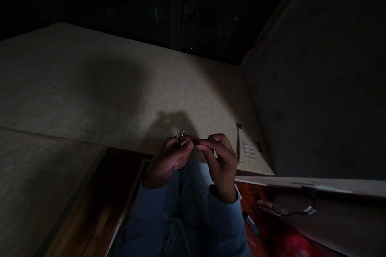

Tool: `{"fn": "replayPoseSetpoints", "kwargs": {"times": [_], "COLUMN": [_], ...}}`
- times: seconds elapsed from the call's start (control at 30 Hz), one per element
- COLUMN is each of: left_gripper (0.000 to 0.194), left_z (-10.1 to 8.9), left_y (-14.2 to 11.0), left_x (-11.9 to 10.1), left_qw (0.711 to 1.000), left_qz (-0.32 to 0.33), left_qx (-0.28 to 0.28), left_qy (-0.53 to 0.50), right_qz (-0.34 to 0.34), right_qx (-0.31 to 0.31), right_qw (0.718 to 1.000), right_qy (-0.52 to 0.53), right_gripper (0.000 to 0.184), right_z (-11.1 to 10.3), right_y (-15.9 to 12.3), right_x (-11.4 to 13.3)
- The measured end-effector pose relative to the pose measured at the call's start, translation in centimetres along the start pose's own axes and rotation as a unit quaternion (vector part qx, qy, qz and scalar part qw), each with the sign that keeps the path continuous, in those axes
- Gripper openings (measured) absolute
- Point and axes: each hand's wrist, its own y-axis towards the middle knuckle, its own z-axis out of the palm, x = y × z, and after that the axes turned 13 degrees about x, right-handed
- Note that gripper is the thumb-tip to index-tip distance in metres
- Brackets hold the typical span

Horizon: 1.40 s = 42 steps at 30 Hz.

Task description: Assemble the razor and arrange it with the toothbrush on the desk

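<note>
Both hands meet in front of my lap, near the front edge of the pale tabletop. My left hand is closed around a small dark and shiny metal piece, whose kind I cannot make out; thin bright prongs stick up from it. Thumb and forefinger of my right hand are pinched together beside the left fingertips. Whatever lies in that pinch is too dark and small to name.
Right of my hands, a slim pale stick with a dark end lies on the tabletop. Beside it are several small clear packets and a small dark object. A dark upright panel borders the right side; a cable hangs below.
</note>
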Motion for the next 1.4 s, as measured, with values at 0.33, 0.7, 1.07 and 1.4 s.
{"fn": "replayPoseSetpoints", "kwargs": {"times": [0.33,0.7,1.07,1.4], "left_gripper": [0.027,0.03,0.031,0.034], "left_z": [0.5,0.6,0.4,0.4], "left_y": [0.2,0.8,1.4,1.4], "left_x": [0.5,1.5,3.0,3.6], "left_qw": [1.0,0.994,0.987,0.986], "left_qz": [-0.01,0.068,0.049,0.031], "left_qx": [-0.007,-0.046,-0.042,-0.031], "left_qy": [0.021,-0.071,-0.144,-0.163], "right_qz": [0.014,0.107,0.096,0.106], "right_qx": [0.006,0.001,-0.021,-0.011], "right_qw": [1.0,0.991,0.99,0.983], "right_qy": [-0.002,0.086,0.106,0.153], "right_gripper": [0.024,0.028,0.036,0.036], "right_z": [-0.4,-0.1,0.7,0.4], "right_y": [-0.5,-0.6,-0.6,-0.7], "right_x": [-0.9,-1.1,-0.9,-1.8]}}
